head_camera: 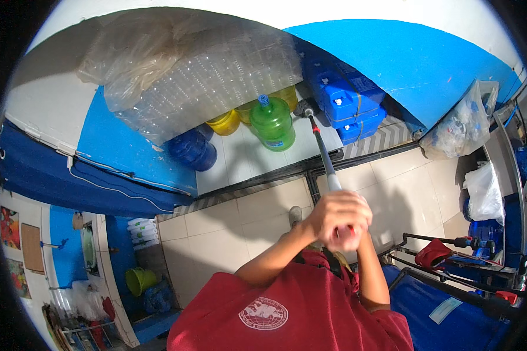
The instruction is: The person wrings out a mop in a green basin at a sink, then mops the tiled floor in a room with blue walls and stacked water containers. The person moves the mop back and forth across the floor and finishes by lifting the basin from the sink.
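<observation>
Both my hands grip the pole of a mop (323, 147), one close by the other near its top end. My left hand (339, 215) and my right hand (360, 208) overlap, so which fingers belong to which is hard to tell. The pole slants away to a dark grey mop head (305, 107) on the white tiled ledge (235, 164). Left of the mop head stands a green water jug (272, 127) with a blue cap. Blue jerrycans (340, 103) are stacked to its right.
Plastic-wrapped clear bottles (211, 83) lie behind the jug, above yellow containers (224, 123). A dark blue jug (193, 151) stands at the left. Black edging (246, 180) borders the ledge. Black pipes (448, 270) and a blue tank (443, 307) stand at right.
</observation>
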### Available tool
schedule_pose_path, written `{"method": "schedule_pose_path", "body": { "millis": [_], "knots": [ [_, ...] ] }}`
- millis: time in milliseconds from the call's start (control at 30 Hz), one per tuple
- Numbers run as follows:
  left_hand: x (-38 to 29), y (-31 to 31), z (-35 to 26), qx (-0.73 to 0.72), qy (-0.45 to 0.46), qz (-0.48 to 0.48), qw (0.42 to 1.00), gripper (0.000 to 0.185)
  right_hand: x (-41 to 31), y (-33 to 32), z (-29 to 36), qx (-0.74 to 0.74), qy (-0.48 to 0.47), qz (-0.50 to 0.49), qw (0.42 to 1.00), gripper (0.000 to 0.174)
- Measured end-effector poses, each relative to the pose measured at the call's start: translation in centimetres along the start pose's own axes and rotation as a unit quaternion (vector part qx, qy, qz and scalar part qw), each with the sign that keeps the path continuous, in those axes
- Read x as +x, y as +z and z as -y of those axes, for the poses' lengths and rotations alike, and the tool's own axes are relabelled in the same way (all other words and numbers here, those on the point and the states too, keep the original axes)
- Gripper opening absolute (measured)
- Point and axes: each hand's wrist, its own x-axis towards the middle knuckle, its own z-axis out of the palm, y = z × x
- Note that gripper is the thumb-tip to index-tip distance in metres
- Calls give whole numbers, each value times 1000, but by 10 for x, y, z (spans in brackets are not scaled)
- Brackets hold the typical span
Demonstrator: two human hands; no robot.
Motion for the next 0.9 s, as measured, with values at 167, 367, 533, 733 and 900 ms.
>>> {"method": "schedule_pose_path", "body": {
  "millis": [167,367,533,733,900],
  "knots": [
    [-6,-18,66,73,-62,-43,995,8,11,18,-76,-26,17,4,999,21],
    [-29,-46,135,149,-183,-110,966,22,23,53,-174,-64,19,7,998,22],
    [-76,-64,154,77,-309,-75,945,23,-6,82,-192,-88,51,60,993,23],
    [-114,-82,159,-100,-352,-227,903,18,-13,74,-107,21,101,185,977,22],
    [-132,-67,159,99,-385,-64,915,47,22,41,11,39,134,193,971,19]
  ]
}}
